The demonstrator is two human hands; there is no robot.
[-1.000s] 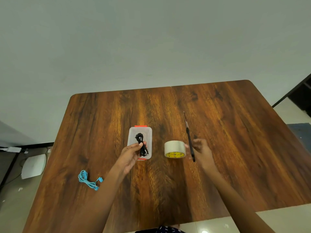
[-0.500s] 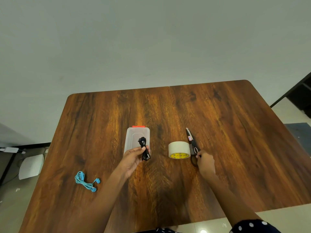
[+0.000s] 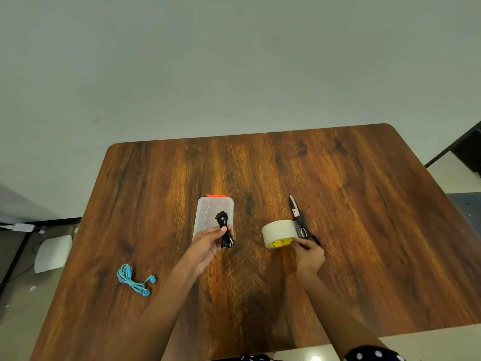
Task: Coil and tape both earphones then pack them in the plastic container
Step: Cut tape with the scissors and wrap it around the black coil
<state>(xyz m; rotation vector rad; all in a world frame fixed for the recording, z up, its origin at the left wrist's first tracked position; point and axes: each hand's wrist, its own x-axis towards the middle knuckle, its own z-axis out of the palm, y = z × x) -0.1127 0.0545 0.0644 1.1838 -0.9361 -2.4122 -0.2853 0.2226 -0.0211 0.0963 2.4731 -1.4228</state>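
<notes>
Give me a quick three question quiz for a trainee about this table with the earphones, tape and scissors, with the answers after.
1. True or false: the coiled blue earphones lie inside the clear plastic container with the red clasp.
2. What does the left hand hold?
3. Which is nearer the right hand: A, the beige tape roll with the yellow core, or B, the blue earphones?

Key
1. False; they lie on the brown wooden table.
2. The bundled black earphones.
3. A.

Coiled black earphones (image 3: pixel 225 231) over clear plastic container (image 3: pixel 208 214); blue earphones (image 3: pixel 135 280) loosely bundled far left.
</notes>
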